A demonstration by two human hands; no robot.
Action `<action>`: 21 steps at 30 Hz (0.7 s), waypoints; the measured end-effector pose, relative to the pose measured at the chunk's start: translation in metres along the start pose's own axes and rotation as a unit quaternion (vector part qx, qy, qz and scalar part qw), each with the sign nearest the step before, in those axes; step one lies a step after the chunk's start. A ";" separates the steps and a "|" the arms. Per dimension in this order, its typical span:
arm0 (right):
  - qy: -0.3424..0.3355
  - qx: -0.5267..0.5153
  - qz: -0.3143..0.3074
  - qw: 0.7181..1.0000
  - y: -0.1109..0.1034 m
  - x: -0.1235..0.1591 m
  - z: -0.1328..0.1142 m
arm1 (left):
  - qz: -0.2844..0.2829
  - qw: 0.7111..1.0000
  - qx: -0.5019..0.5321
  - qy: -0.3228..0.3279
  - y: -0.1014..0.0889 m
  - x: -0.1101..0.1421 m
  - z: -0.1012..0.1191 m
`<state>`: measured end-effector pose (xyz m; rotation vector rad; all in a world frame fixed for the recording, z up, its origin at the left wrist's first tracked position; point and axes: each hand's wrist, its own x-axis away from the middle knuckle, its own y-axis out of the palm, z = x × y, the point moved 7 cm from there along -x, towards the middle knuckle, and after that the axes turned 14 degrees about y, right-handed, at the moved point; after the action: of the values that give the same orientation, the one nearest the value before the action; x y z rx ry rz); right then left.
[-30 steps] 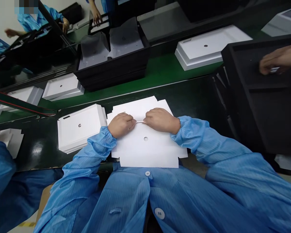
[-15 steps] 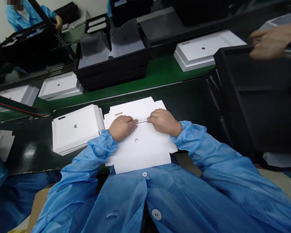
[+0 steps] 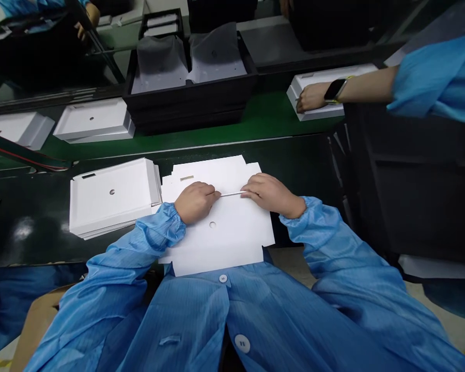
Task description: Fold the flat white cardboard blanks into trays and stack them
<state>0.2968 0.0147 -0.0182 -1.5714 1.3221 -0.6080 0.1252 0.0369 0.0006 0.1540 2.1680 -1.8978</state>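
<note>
Co-worker's hand (image 3: 312, 98): moved off black tray (image 3: 422, 206) onto white box (image 3: 306, 81) | left hand (image 3: 197, 203), right hand (image 3: 270, 194): apart, pinching narrow white strip (image 3: 232, 194) | die-cut sheet (image 3: 236, 227): flaps flat, overhanging worktop's (image 3: 294, 165) near edge | formed trays (image 3: 112, 206) stacked left

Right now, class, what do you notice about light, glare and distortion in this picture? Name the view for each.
Head view throughout: pale glare spot on the dark tabletop at left; white sheet bright, with faint surface detail; black box at right nearly lost in shadow; blue sleeves apparently stretched toward the lower corners.
</note>
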 end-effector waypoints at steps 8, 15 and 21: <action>0.073 0.024 0.071 0.995 0.007 0.007 0.006 | -0.040 0.999 -0.002 -0.034 0.006 0.006 -0.005; 0.052 0.072 0.095 0.991 0.008 0.007 0.000 | -0.049 0.998 -0.032 -0.037 0.007 0.016 -0.003; 0.058 0.039 0.068 0.995 0.005 0.009 0.007 | -0.006 0.999 -0.032 -0.027 0.005 0.016 0.000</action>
<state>0.3027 0.0090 -0.0272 -1.3883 1.4618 -0.6654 0.1116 0.0365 -0.0087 0.0770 2.1962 -1.8137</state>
